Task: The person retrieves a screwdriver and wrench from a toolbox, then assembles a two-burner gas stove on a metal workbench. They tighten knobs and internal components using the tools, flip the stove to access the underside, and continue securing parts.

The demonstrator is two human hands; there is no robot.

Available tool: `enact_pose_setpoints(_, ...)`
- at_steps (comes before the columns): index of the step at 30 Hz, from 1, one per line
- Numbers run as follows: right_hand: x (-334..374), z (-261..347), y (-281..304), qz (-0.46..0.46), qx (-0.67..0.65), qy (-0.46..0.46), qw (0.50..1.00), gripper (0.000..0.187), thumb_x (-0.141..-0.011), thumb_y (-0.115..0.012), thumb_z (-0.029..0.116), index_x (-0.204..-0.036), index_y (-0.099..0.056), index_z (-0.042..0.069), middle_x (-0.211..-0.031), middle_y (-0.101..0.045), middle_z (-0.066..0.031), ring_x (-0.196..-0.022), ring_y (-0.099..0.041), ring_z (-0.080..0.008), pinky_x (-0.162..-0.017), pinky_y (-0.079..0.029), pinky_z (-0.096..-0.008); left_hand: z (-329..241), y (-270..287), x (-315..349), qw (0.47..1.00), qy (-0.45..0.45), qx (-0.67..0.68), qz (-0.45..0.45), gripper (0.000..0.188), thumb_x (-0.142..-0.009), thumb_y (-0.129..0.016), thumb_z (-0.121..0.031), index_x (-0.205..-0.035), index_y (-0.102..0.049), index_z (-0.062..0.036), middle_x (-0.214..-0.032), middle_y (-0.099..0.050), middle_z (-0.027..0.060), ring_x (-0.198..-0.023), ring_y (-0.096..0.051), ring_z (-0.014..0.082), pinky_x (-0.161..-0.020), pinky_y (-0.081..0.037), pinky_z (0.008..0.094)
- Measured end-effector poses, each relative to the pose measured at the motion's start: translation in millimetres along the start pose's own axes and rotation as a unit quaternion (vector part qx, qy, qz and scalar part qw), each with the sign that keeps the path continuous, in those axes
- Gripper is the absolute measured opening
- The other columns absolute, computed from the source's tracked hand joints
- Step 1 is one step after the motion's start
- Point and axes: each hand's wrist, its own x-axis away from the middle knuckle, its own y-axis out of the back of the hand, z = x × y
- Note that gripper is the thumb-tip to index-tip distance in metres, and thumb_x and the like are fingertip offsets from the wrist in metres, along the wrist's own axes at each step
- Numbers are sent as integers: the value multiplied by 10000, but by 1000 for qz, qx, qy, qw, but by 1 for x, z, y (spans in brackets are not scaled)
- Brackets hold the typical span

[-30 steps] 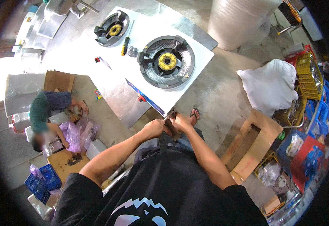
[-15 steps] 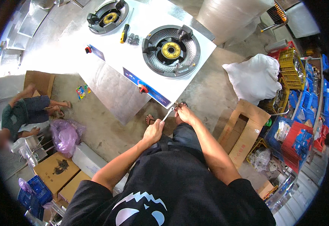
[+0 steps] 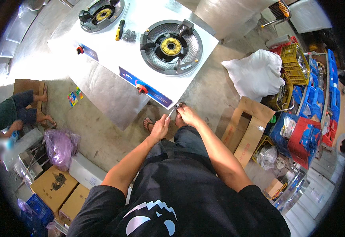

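A silver wrench (image 3: 172,111) slants up from my left hand (image 3: 159,127), whose fingers are wrapped round its handle. Its head meets a small dark fitting (image 3: 177,106) just off the near corner of a white two-burner gas stove (image 3: 121,51). My right hand (image 3: 187,115) is closed at that fitting, thumb and fingers pinched on it; exactly what lies under the fingers is hidden. Beside that corner runs the stove's blue control panel (image 3: 156,97) with a red-and-black knob (image 3: 142,89). The nearer black burner (image 3: 196,49) has a brass centre.
A yellow-and-black screwdriver (image 3: 119,31) and small dark parts (image 3: 129,36) lie on the stove. Cardboard (image 3: 255,106), a white sack (image 3: 255,73) and parts bins (image 3: 310,98) stand right. Left are a seated person (image 3: 6,112), a purple bag (image 3: 60,148) and cartons (image 3: 56,183).
The whole view has shifted, so the stove sits a little further up and left. My hands remain at its corner, with the wrench turned slightly steeper. The person at left has moved an arm down.
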Motion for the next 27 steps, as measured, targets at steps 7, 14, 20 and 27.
enact_pose_setpoints(7, -14, -15, -15, -52, 71, 42, 995, 327, -1016, -525, 255, -1117, -581, -51, -904, -727, -178, -893, -711, -342, -796, -533, -437, -10, 4, 5, 999, 34, -22, -11, 365, -1107, -348, -373, -1232, -506, -69, -919, -630, 273, -955, -615, 489, -852, -444, 549)
enact_pose_setpoints(14, -23, -28, -16, -39, 12, 61, 997, 269, -978, -587, 203, -1087, -574, -42, -916, -720, -199, -868, -710, -351, -768, -529, -447, -33, 9, 11, 993, 114, -32, -6, 421, -1101, -351, -416, -1192, -548, -55, -985, -637, 294, -1024, -608, 514, -887, -457, 535)
enact_pose_setpoints(20, -12, -3, 11, 11, 87, 72, 994, 317, -964, -620, 263, -1167, -594, 20, -1012, -722, -213, -1001, -684, -386, -895, -508, -482, -41, 17, 6, 990, 137, -28, 22, 519, -1089, -323, -481, -1169, -569, -31, -1003, -645, 291, -1041, -610, 508, -881, -472, 524)
enact_pose_setpoints(27, -4, 11, 21, 49, 165, 49, 984, 427, -1004, -551, 383, -1361, -552, 150, -1315, -657, -151, -1282, -571, -351, -1107, -283, -647, -54, 18, 3, 984, 160, -74, 24, 558, -1086, -269, -499, -1101, -580, -36, -995, -662, 279, -1031, -612, 510, -895, -455, 559)
